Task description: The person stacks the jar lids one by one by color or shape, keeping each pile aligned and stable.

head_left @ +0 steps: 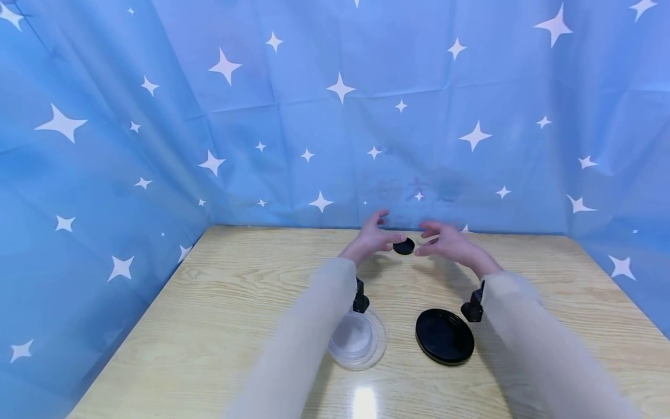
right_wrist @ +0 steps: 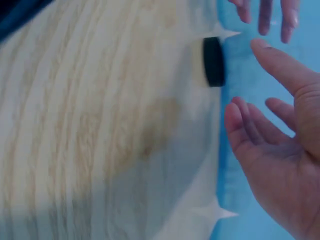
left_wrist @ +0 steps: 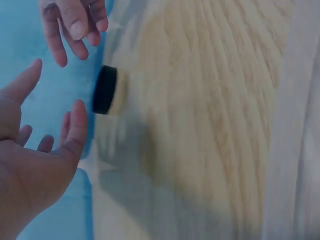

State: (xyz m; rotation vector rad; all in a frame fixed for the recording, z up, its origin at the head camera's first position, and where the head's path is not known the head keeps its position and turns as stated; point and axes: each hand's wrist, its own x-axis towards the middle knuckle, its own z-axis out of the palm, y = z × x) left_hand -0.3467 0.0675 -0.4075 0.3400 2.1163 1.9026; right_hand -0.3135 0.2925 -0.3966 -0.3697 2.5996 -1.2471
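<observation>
A small round black lid (head_left: 403,247) is near the table's back edge, between my two hands. In the left wrist view its black rim (left_wrist: 105,90) has a paler, see-through part next to it, perhaps a clear jar body. My left hand (head_left: 373,237) is to its left, fingers spread and slightly bent, holding nothing. On the other side my right hand (head_left: 449,242) faces it with loosely bent fingers, also holding nothing. Both wrist views show a gap between the fingers and the black lid (right_wrist: 214,62).
A clear round container or lid (head_left: 378,343) lies nearer, partly hidden by the left sleeve. Right of it lies a larger black round lid or dish (head_left: 445,336), close to the right sleeve. A blue starry curtain (head_left: 335,145) hangs behind the wooden table (head_left: 209,314).
</observation>
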